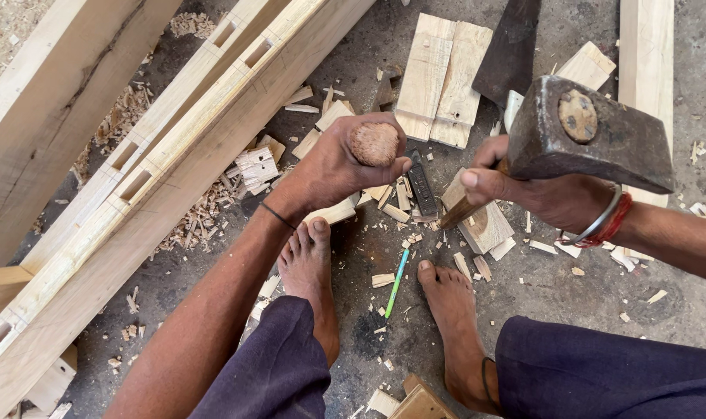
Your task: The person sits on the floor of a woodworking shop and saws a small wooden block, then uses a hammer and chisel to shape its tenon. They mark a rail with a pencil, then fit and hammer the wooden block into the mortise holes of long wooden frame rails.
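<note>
Concrete workshop floor [570,302], littered w/ chips & offcuts. Big mortised timber beams [167,155] run diagonally at left. Right hand [539,186] clenched round the handle of a heavy iron hammer [593,128], head raised near the camera. Left hand [345,163] wrapped tight on a chisel's rounded wooden butt [374,143], which pokes out above thumb & forefinger; blade hidden below. Looks like mid-chopping: a strike needs the hammer face square on that butt. Green pencil [397,281] lies between bare feet.
</note>
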